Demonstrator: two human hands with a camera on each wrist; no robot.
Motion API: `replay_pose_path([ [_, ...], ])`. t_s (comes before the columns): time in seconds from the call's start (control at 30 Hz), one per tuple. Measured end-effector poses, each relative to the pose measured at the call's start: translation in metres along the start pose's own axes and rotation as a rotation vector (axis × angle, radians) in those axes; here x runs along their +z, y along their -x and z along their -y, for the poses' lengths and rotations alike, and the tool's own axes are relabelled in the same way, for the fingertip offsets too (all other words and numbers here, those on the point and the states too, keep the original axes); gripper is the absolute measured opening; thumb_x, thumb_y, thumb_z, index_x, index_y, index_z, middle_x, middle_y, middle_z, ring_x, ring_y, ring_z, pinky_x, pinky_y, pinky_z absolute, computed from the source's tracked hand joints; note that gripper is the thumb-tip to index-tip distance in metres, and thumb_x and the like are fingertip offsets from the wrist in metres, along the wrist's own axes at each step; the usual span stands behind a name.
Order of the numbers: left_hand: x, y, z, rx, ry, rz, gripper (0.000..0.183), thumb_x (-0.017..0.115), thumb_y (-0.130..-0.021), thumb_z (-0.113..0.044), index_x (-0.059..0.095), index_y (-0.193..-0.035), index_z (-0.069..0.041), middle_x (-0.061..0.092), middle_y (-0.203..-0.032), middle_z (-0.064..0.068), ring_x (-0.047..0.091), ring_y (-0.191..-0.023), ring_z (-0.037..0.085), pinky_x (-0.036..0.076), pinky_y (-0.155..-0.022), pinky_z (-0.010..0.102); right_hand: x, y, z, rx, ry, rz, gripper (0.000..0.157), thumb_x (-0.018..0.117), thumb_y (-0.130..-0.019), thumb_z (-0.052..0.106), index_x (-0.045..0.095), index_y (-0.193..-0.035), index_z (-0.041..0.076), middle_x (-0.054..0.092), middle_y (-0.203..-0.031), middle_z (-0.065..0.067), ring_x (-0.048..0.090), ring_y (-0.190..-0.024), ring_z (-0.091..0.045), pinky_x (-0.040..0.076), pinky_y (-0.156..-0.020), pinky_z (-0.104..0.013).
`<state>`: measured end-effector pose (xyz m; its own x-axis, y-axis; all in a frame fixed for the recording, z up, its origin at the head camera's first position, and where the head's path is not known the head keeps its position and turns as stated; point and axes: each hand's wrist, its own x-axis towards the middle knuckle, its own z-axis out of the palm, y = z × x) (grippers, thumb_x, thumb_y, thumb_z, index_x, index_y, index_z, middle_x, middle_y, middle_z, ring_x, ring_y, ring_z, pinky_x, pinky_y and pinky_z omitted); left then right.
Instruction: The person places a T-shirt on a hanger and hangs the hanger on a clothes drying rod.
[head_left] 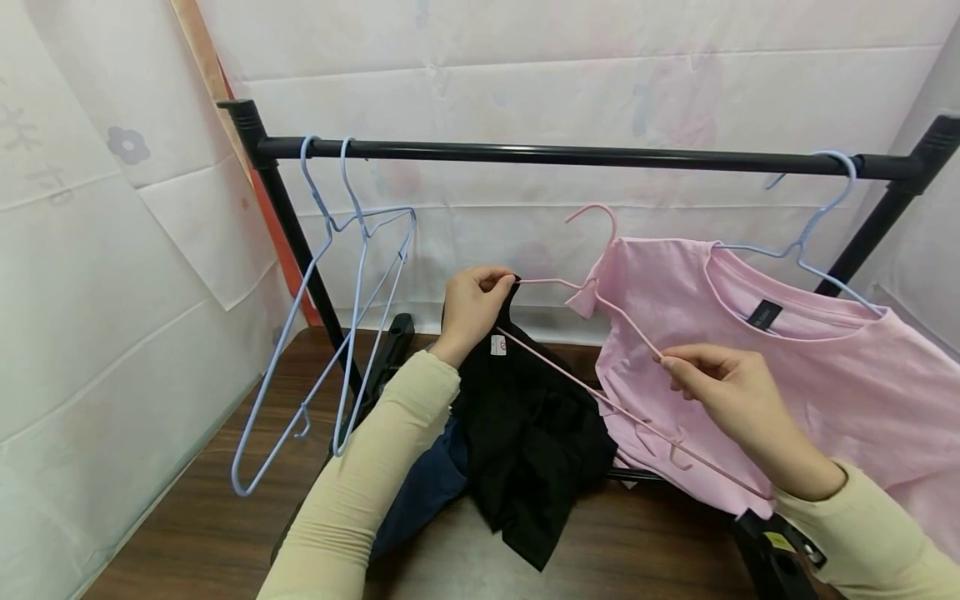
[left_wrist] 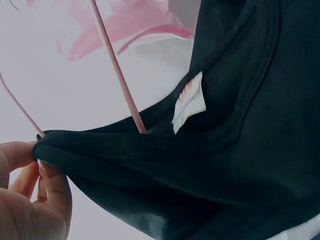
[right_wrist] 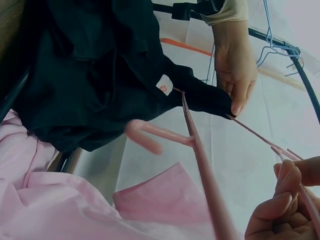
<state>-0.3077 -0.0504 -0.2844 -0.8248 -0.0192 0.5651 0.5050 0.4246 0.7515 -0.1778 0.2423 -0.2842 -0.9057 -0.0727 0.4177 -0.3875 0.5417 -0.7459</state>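
Note:
My left hand (head_left: 472, 310) pinches the neckline edge of a black shirt (head_left: 536, 425), which hangs down with a white label (head_left: 498, 345) inside its collar. One end of a pink hanger (head_left: 614, 229) reaches that pinched edge. The lower bar of the hanger (left_wrist: 118, 72) enters the neck opening in the left wrist view. With thumb and fingers, my right hand (head_left: 723, 392) holds the hanger's other shoulder. Its hook points up, free of the rail. How much of the hanger lies inside the shirt (right_wrist: 95, 75) is partly hidden by cloth.
A black rail (head_left: 525, 156) spans the view. Two blue hangers (head_left: 352, 275) hang at its left. At the right, a pink T-shirt (head_left: 675, 300) hangs on another blue hanger (head_left: 813, 218), close behind my right hand. Dark blue cloth (head_left: 427, 492) lies below on the wooden surface (head_left: 195, 508).

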Motion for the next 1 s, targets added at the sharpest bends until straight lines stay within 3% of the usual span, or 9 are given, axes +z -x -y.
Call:
replay_pose_path([
  [0.27, -0.006, -0.007, 0.012, 0.035, -0.074, -0.111, 0.016, 0.066, -0.094, -0.014, 0.076, -0.102, -0.004, 0.071, -0.101, 0.013, 0.067, -0.085, 0.024, 0.054, -0.077, 0.034, -0.005, 0.002, 0.004, -0.011, -0.038, -0.044, 0.019, 0.068, -0.093, 0.016, 0.074, -0.104, 0.002, 0.066, -0.068, 0.013, 0.06, -0.063, -0.002, 0.048, -0.057, -0.017],
  [0.47, -0.007, -0.01, 0.014, 0.059, -0.085, -0.166, 0.015, 0.066, -0.094, -0.014, 0.076, -0.1, -0.004, 0.071, -0.098, 0.013, 0.068, -0.084, 0.023, 0.055, -0.076, 0.033, -0.004, 0.004, 0.009, 0.0, -0.063, -0.033, 0.02, 0.067, -0.094, 0.017, 0.073, -0.106, 0.002, 0.066, -0.07, 0.012, 0.06, -0.066, -0.003, 0.051, -0.06, -0.017],
  [0.87, 0.002, -0.005, -0.003, 0.11, -0.011, -0.147, 0.014, 0.068, -0.093, -0.013, 0.076, -0.099, -0.004, 0.071, -0.094, 0.013, 0.069, -0.08, 0.022, 0.056, -0.072, 0.03, 0.011, -0.005, 0.012, -0.014, -0.085, -0.043, 0.019, 0.066, -0.094, 0.017, 0.073, -0.1, 0.0, 0.067, -0.069, 0.016, 0.061, -0.066, -0.002, 0.053, -0.061, -0.017],
  [1.0, 0.004, -0.004, -0.009, 0.138, 0.003, -0.142, 0.014, 0.069, -0.092, -0.013, 0.077, -0.098, -0.004, 0.071, -0.093, 0.012, 0.069, -0.079, 0.021, 0.054, -0.07, 0.026, 0.015, -0.008, 0.012, -0.025, -0.086, -0.051, 0.022, 0.066, -0.094, 0.015, 0.071, -0.1, -0.005, 0.066, -0.067, 0.017, 0.061, -0.064, -0.001, 0.053, -0.06, -0.017],
])
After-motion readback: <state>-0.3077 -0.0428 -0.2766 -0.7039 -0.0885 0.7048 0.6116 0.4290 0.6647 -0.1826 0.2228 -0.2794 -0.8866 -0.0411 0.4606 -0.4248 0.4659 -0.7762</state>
